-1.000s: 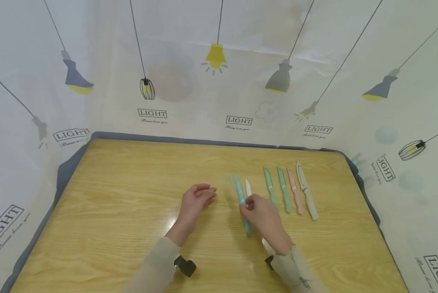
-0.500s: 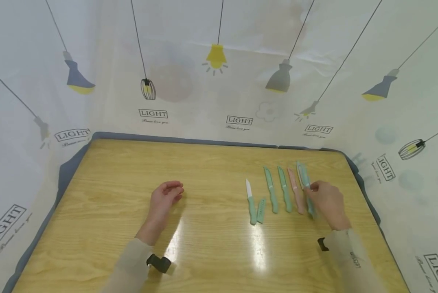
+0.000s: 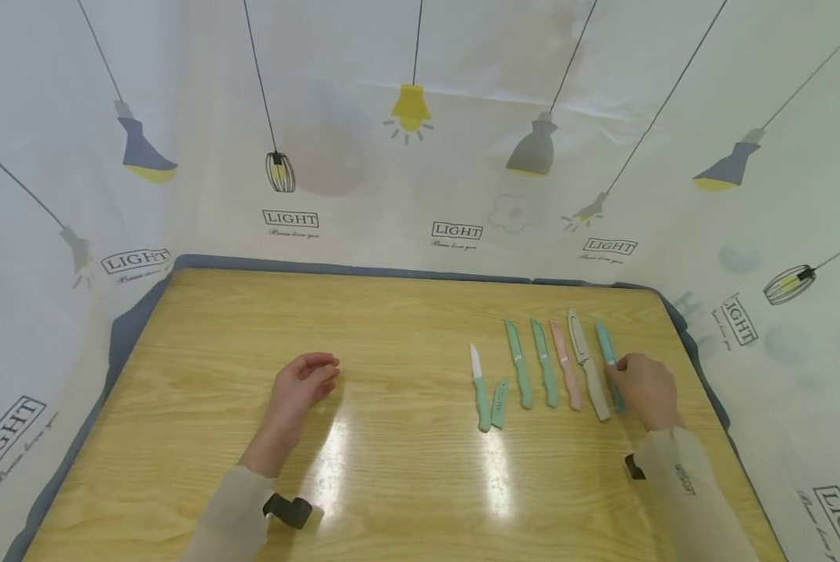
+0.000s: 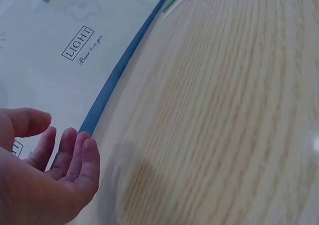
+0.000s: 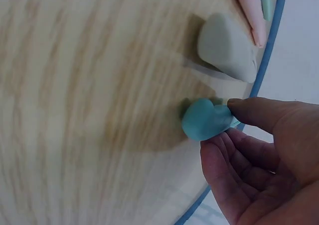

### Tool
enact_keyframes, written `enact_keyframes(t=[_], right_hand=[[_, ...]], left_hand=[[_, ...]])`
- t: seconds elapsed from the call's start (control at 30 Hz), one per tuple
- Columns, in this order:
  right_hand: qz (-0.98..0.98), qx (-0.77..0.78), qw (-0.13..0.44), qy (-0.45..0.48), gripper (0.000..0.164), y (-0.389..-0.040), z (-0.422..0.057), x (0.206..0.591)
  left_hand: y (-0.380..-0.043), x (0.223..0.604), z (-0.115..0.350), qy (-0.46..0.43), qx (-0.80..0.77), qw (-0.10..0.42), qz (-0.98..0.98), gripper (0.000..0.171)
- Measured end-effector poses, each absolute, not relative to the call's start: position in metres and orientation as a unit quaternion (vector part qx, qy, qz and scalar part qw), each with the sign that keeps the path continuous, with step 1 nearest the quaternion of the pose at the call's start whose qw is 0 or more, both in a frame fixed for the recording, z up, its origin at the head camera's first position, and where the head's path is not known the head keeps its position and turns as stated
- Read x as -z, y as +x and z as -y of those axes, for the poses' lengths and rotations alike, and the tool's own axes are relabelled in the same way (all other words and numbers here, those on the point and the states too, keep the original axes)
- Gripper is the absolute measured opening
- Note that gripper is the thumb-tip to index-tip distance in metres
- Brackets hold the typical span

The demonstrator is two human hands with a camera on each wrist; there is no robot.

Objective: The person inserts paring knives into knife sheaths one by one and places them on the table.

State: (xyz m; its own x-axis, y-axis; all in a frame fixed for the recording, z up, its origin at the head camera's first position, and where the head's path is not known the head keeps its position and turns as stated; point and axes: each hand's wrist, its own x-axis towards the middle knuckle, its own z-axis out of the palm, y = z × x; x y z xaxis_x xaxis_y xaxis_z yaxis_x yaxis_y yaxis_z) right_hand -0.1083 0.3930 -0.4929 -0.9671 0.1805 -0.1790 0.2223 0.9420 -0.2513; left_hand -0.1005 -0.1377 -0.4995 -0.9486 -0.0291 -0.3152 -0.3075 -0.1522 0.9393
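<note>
My right hand (image 3: 646, 392) pinches a blue knife (image 3: 606, 343) by its handle, at the right end of a row of knives. In the right wrist view the thumb and fingers sit on either side of the blue handle (image 5: 202, 119). Just left of it lies a grey-beige knife (image 3: 594, 389), then a pink knife (image 3: 566, 365) and two green knives (image 3: 542, 361). Farther left is a green-handled knife (image 3: 482, 402) with a bare white blade, a short green sheath (image 3: 500, 404) beside it. My left hand (image 3: 299, 394) hovers over the table, fingers loosely bent, holding nothing.
The wooden table (image 3: 392, 476) has a blue-grey edge strip (image 3: 364, 271) along its back and sides. A white curtain (image 3: 364, 187) printed with lamps surrounds it. Each wrist wears a black camera (image 3: 290, 511).
My right hand has carried the blue knife from mid-table over the grey-beige knife to its right side. The left hand has drawn away to the left.
</note>
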Motion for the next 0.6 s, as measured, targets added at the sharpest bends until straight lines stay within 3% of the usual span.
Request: enact_keyframes(t=[0.6], right_hand=[[-0.980, 0.156, 0.053, 0.113, 0.054, -0.099, -0.389, 0.489]], left_hand=[[-0.106, 0.503, 0.127, -0.126, -0.723, 0.098, -0.672, 0.035]])
